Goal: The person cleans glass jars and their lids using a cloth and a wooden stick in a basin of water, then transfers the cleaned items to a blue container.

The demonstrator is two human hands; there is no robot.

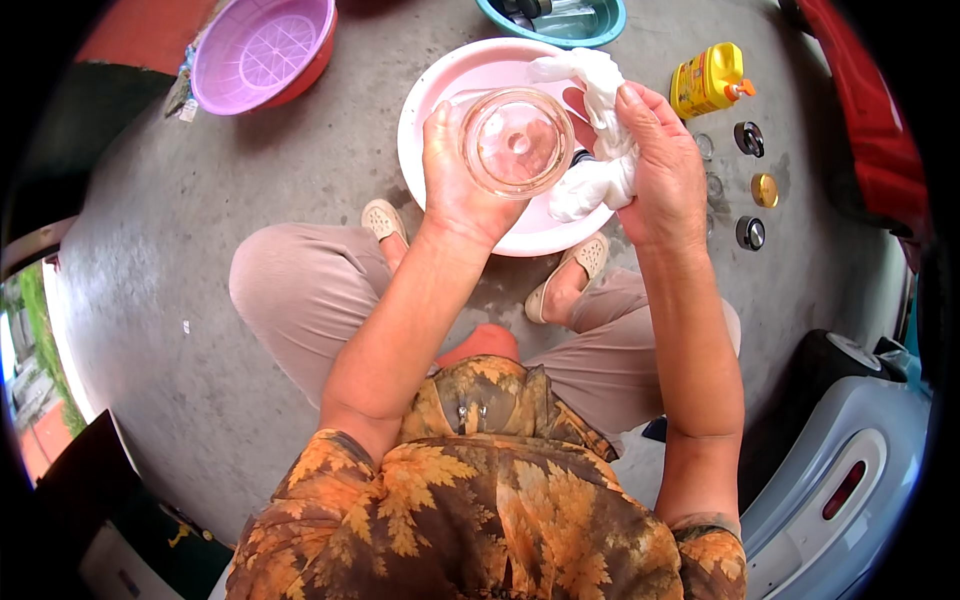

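My left hand (465, 184) grips a clear glass jar (517, 142), its round end facing up towards me. In my right hand (660, 165) is a bunched white cloth (600, 112), held just to the right of the jar and apart from most of it. Both hands are over a white and pink plastic basin (417, 97) on the floor between my feet. A dark object shows partly in the basin, mostly hidden behind the jar and cloth.
Beyond stand a purple colander basket (277, 52) in a red basin and a teal basin (615, 26) holding glass bottles. A yellow pump bottle (705, 79), black lids (750, 233) and a gold lid (765, 190) are at right. A light-blue plastic object (810, 480) is at lower right.
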